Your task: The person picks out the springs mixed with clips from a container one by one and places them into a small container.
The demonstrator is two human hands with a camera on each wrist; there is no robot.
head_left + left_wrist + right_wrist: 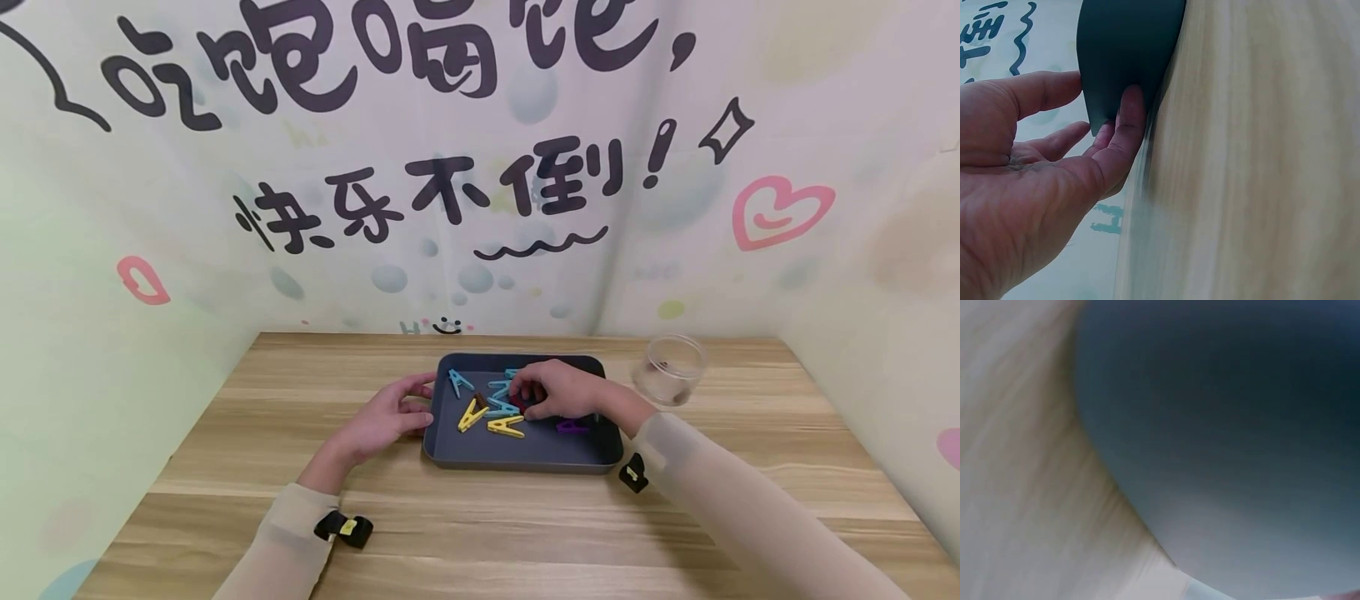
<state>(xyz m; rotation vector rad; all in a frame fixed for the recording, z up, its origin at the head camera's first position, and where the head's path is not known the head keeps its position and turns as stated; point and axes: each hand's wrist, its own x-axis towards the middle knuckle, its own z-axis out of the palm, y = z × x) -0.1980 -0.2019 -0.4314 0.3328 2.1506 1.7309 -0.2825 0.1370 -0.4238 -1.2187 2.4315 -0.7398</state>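
Observation:
A dark grey tray (525, 454) on the wooden table holds several small plastic clothespins. Among them are a light blue clothespin (460, 382), a yellow clothespin (506, 427) and a purple clothespin (572, 426). My left hand (390, 417) touches the tray's left end, its loosely bent fingers resting against the outer wall (1122, 50). Over the tray, my right hand (562, 390) reaches in with curled fingers and pinches a red clothespin (518, 402), mostly hidden by the fingers. In the right wrist view, the blurred tray wall (1210, 456) covers the work.
A clear round tub (670, 371) stands right of the tray, with a few small dark bits visible in it. Behind the wooden table (465, 533) hangs a printed wall cloth (450, 275). A small brown piece (482, 400) lies among the clothespins.

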